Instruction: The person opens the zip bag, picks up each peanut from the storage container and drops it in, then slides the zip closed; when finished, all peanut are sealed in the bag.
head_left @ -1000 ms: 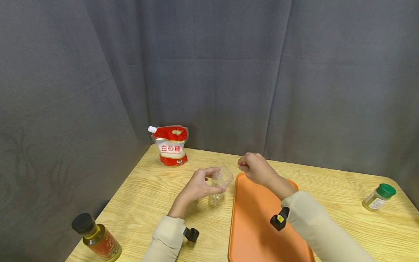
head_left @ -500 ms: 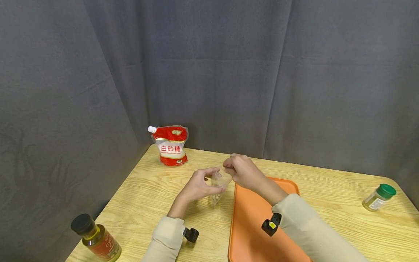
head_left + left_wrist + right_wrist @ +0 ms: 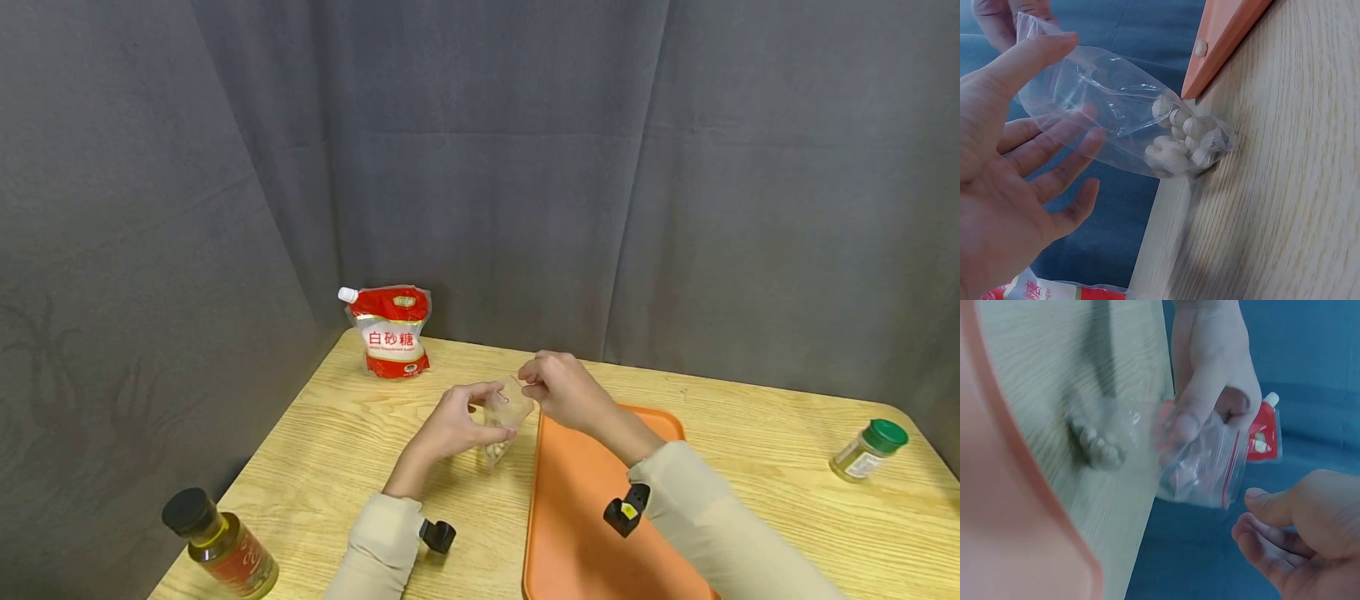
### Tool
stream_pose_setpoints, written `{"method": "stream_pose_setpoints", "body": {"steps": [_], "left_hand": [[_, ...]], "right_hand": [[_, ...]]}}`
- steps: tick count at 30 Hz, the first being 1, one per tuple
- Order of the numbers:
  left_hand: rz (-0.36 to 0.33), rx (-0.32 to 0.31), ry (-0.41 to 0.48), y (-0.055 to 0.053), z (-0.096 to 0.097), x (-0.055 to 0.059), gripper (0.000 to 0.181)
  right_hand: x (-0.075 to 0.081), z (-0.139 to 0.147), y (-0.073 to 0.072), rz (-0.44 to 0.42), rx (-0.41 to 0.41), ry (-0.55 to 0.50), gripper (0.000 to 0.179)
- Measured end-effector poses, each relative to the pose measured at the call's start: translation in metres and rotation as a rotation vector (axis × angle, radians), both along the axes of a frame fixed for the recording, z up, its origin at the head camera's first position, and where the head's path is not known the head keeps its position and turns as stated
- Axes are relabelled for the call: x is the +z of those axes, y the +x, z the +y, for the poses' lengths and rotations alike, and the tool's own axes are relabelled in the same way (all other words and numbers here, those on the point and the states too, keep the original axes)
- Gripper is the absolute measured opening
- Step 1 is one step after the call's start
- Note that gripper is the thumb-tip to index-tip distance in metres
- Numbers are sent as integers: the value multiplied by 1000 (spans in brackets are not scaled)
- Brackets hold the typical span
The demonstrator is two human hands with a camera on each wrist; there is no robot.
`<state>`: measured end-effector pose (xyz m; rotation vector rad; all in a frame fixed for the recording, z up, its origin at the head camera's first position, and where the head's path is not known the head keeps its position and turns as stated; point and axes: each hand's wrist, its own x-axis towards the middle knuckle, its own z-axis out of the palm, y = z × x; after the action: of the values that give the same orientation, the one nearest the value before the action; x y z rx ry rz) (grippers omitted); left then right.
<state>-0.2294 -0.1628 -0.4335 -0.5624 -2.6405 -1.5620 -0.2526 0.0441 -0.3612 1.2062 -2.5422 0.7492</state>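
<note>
My left hand (image 3: 455, 423) holds a clear zip bag (image 3: 504, 412) by its upper part, thumb on one side and fingers on the other. Several pale, round, nut-like pieces (image 3: 1185, 140) lie gathered in the bag's bottom corner, low over the tabletop. The bag's mouth, with a red zip line, faces my right hand (image 3: 566, 392). That hand hovers right at the mouth, fingers bent loosely; in the right wrist view the thumb and forefinger stand apart with nothing between them. One similar pale piece (image 3: 1201, 48) shows on the orange tray (image 3: 585, 508) below my right forearm.
A red and white sugar pouch (image 3: 393, 333) with a white cap stands at the back left. At the front left is a dark-capped oil bottle (image 3: 232, 550). A green-lidded jar (image 3: 868, 452) sits at the far right. Grey curtains (image 3: 487, 167) hang behind the table.
My right hand has moved left from above the tray to the bag's mouth, then drawn back slightly to the right. My left hand and the bag have stayed in place.
</note>
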Motion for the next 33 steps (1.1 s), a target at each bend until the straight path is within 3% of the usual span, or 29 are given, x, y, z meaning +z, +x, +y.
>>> {"method": "stream_pose_setpoints", "body": {"steps": [7,14,17,21,25,33], "left_hand": [[1,11,-6,0,-1,0,73],[-12,20,-14,1,-2,-1,75],[-15,24,-16,1,-2,-1,74],[-18,29,-20,1,-2,-1,73],[-23,31,-13,1,-3,-1,73],[-25,29,-12,1,-2,-1,73]], "right_hand": [[-15,20,-16,-36,-105,32,18],[-48,49,-34,-142,-254,103,17],[-64,59,-39,-159,-264,111,8],[-81,65,-40,-130,-269,108,18],[-87,66,-40,-131,-291,109,27],[-89,65,-41,-166,-312,133,23]]}}
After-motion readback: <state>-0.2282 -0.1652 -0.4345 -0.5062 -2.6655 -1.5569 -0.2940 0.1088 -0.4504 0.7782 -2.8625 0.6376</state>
